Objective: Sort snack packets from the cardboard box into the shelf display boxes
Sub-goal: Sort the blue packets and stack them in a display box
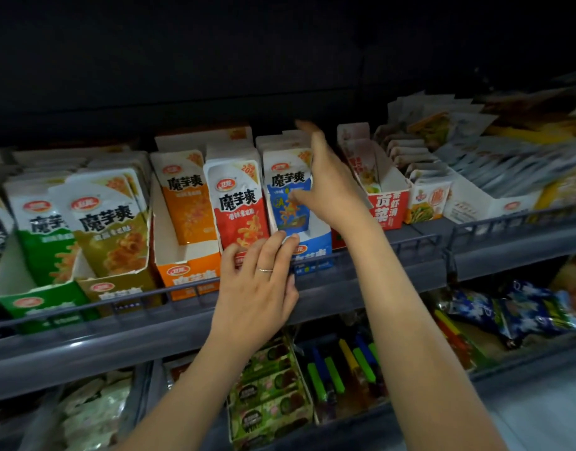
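A row of display boxes stands on the shelf: green point(36, 304), olive point(124, 288), orange point(182, 268), red and blue point(316, 252). A blue snack packet point(285, 187) stands at the front of the blue box. My right hand point(325, 180) is raised against this packet's right side, fingers straight, thumb touching its face. My left hand point(257, 281) rests at the front of the red and blue boxes, fingertips touching the lower edge of the red packet point(238, 203) and the blue packet. The cardboard box is out of view.
A grey wire rail point(410, 242) runs along the shelf's front edge. More boxes of packets point(387, 206) fill the shelf to the right. Lower bins hold green-labelled packets point(270, 395), coloured sticks point(342, 366) and blue wrapped snacks point(514, 314).
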Tool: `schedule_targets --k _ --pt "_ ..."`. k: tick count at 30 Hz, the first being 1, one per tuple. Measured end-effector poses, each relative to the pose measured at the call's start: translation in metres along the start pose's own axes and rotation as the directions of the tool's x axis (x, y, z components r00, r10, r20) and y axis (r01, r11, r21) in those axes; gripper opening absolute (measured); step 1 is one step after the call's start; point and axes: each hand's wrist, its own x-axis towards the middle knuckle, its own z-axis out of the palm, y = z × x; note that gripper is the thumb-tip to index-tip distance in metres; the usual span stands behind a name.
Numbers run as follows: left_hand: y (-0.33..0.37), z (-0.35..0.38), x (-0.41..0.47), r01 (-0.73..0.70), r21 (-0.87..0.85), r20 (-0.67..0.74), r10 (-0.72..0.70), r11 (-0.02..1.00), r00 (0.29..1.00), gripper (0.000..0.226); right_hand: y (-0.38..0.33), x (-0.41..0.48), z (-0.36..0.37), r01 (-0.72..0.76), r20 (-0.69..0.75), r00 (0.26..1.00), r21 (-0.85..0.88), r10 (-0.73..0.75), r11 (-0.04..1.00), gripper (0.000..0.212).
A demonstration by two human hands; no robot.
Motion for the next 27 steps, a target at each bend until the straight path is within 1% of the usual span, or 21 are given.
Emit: schedule_targets --k 1,2,4,7,9,11,14,15,16,17,19,20,21,23,25,27 --pt "0.0 0.0 0.0 0.0 0.001 -0.001 0.0 1.0 1.0 0.047 0.0 0.0 -0.002 0.026 0.014 1.0 -0.084 -0.025 0.996 0.09" --pt "0.0 0.001 0.0 0.001 0.002 -0.002 -0.001 1.0 1.0 0.047 -0.001 0.001 -0.002 0.038 0.023 0.999 -0.168 -0.034 0.985 0.083" --pt "0.0 0.001 -0.001 0.002 0.005 -0.001 -0.002 1.0 1.0 0.048 -0.003 0.004 -0.001 0.023 0.006 1.0 -0.305 -0.022 0.952 0.07" --pt "-0.001 0.001 -0.001 -0.004 -0.003 -0.004 0.004 1.0 1.0 0.049 -0.007 0.007 0.007 -0.013 -0.075 0.997 -0.407 -0.02 0.913 0.063" --pt "-0.001 0.002 -0.001 -0.001 -0.015 -0.009 0.001 1.0 1.0 0.048 -0.008 0.009 0.013 -0.041 -0.114 0.993 -0.426 -0.009 0.904 0.062" --pt "-0.001 0.002 -0.002 0.0 -0.019 -0.013 0.0 1.0 1.0 0.047 -0.007 0.01 0.017 -0.076 -0.128 0.992 -0.428 0.023 0.901 0.067" --pt "-0.001 0.002 -0.002 0.002 -0.019 -0.009 -0.002 1.0 1.0 0.048 -0.008 0.009 0.018 -0.144 -0.174 0.981 -0.331 0.089 0.933 0.081" --pt "-0.001 0.002 -0.002 0.001 -0.016 -0.009 -0.001 1.0 1.0 0.048 -0.008 0.009 0.017 -0.157 -0.193 0.976 -0.296 0.102 0.942 0.081" --pt "-0.001 0.002 -0.002 0.0 -0.013 -0.009 0.0 1.0 1.0 0.048 -0.008 0.009 0.017 -0.15 -0.195 0.976 -0.288 0.096 0.946 0.076" --pt "-0.001 0.002 -0.002 0.0 -0.012 -0.009 0.0 1.0 1.0 0.048 -0.008 0.009 0.016 -0.118 -0.176 0.982 -0.313 0.065 0.942 0.064" --pt "-0.001 0.002 -0.002 0.004 -0.014 -0.008 -0.004 1.0 1.0 0.047 -0.009 0.008 0.014 -0.011 -0.081 0.996 -0.381 -0.022 0.925 0.027" --pt "-0.001 0.002 -0.001 0.005 -0.015 -0.008 -0.005 1.0 1.0 0.047 -0.01 0.008 0.013 0.03 -0.025 0.999 -0.395 -0.044 0.918 0.015" --pt "-0.001 0.002 -0.001 0.005 -0.015 -0.008 -0.005 1.0 1.0 0.047 -0.012 0.007 0.011 0.057 0.032 0.998 -0.404 -0.048 0.913 0.012" --pt "-0.001 0.002 -0.001 0.006 -0.015 -0.006 -0.006 1.0 1.0 0.048 -0.016 0.007 0.007 0.082 0.145 0.989 -0.445 -0.018 0.892 0.015" --pt "-0.001 0.001 -0.001 0.007 -0.014 -0.003 -0.008 1.0 1.0 0.048 -0.021 0.007 0.002 0.091 0.272 0.961 -0.481 0.05 0.872 0.026" --pt "-0.001 0.001 -0.001 0.009 -0.005 0.004 -0.009 1.0 1.0 0.048 -0.023 0.005 -0.002 0.059 0.398 0.904 -0.483 0.159 0.874 0.045"
